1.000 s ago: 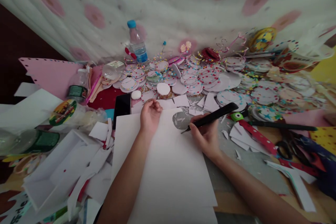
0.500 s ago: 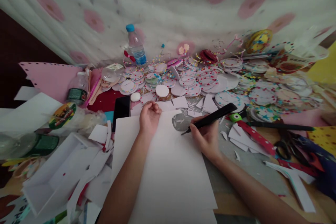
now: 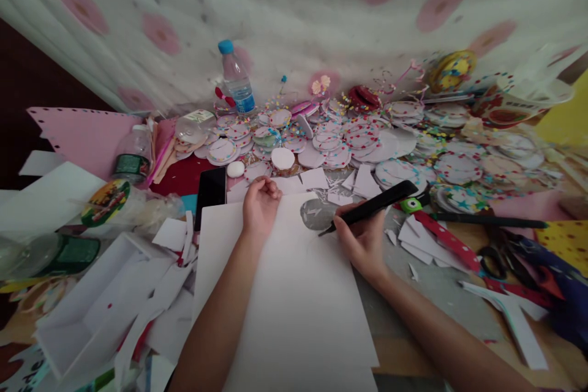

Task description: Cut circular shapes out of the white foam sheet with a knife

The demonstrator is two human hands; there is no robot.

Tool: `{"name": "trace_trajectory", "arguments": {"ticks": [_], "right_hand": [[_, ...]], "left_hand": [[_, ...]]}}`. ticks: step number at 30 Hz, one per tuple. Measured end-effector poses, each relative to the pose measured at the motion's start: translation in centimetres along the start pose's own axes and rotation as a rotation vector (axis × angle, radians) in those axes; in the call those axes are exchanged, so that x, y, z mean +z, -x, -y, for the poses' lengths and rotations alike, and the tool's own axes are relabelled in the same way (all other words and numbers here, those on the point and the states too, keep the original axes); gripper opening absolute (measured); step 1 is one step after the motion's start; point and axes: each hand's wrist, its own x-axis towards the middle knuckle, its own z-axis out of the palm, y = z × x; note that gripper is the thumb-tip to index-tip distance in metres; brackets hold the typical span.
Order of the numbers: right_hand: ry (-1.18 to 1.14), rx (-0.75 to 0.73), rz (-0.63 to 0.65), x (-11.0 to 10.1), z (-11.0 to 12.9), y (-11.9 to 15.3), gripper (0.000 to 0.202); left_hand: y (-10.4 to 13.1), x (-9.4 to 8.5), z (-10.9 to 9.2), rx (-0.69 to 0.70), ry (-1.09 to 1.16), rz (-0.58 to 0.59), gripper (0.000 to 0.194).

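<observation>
A large white sheet of paper [image 3: 294, 294] lies in front of me, with a round hole [image 3: 316, 214] near its top edge showing the grey surface below. My right hand [image 3: 365, 239] is wrapped round a black pen-like cutting tool [image 3: 381, 203], its thin tip touching or just above the paper beside the hole. Resting on the upper left part of the sheet, my left hand [image 3: 261, 205] has its fingers curled in; whether anything is inside them is hidden.
Behind the sheet spread piles of decorated round cards [image 3: 362, 135]. At left are a black phone [image 3: 211, 190], plastic bottles and an open white box [image 3: 101, 300]. Scissors [image 3: 493, 262], a red-handled tool [image 3: 448, 239] and paper scraps lie at right.
The view has shifted very slightly. Both hands hold nearly the same places, and the tool's tip has moved a tiny bit to the right.
</observation>
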Motion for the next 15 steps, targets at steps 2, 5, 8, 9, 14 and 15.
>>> {"name": "trace_trajectory", "arguments": {"ticks": [2,5,8,9,14,15], "right_hand": [[0.008,-0.002,-0.015,-0.14,-0.18,-0.03,0.032],[0.001,-0.002,-0.019,-0.26,-0.24,-0.05,0.031],[-0.025,0.003,-0.025,-0.22,-0.18,0.01,0.033],[-0.039,0.009,-0.029,-0.2,-0.16,0.01,0.034],[-0.212,0.066,-0.103,-0.61,-0.01,-0.55,0.038],[-0.248,0.085,-0.138,-0.81,0.02,-0.76,0.037]], "left_hand": [[0.01,0.02,0.03,-0.001,-0.003,0.002,0.008],[0.05,0.06,0.0,-0.001,-0.009,0.003,0.009],[0.07,0.12,-0.06,0.0,-0.013,0.0,0.009],[0.06,0.13,-0.07,0.001,-0.015,-0.001,0.008],[-0.21,0.21,0.14,0.016,-0.053,-0.003,0.004],[-0.28,0.24,0.18,0.021,-0.07,-0.002,0.004]]}}
